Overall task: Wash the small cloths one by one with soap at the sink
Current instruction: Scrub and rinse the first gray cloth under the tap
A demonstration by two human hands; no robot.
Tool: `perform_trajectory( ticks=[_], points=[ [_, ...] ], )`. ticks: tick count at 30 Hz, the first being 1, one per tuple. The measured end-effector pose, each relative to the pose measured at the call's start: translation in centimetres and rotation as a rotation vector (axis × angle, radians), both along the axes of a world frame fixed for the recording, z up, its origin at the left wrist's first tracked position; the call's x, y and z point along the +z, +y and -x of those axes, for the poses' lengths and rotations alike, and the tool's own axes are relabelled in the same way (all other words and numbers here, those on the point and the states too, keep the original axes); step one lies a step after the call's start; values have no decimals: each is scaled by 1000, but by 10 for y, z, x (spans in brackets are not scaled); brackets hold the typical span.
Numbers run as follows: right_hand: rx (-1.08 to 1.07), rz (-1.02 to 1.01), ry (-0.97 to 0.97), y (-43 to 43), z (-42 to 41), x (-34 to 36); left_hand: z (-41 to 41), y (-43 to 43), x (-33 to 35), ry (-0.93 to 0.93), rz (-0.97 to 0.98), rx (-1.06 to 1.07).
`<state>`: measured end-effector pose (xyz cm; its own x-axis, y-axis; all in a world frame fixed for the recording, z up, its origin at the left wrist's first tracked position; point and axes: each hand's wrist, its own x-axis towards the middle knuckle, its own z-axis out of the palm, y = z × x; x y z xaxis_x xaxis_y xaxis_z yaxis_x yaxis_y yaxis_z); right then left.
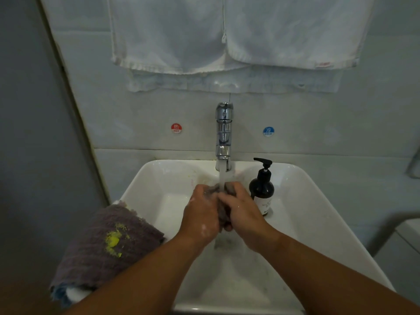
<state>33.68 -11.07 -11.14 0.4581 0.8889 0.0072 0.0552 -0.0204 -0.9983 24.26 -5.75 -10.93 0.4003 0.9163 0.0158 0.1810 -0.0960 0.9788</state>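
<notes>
At frame centre the small grey cloth (228,189) is bunched under the running tap (224,133), likely so the stream rinses out suds. The left hand (202,212) and right hand (242,209) each have a closed grip round it. A black soap bottle (261,189) stands just right, label unreadable. Stacked cloths (106,242), the top one yellow-stained, wait on the sink (318,201) rim, lower left. Wall stickers read HOT (176,128) and COLD (268,131).
</notes>
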Motion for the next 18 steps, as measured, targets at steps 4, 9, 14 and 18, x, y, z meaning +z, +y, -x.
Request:
perform_trajectory(
  ticks=[4,9,14,18],
  points=[
    [4,-48,-76,0,4,0,1,4,2,205,-180,18],
    [20,252,-1033,9,-2,4,1,-2,9,607,-516,-32],
    [-130,18,-512,7,3,-4,6,-6,9,363,-282,54],
    [-107,51,-170,6,1,-1,2,-2,2,25,4,29]
  ],
)
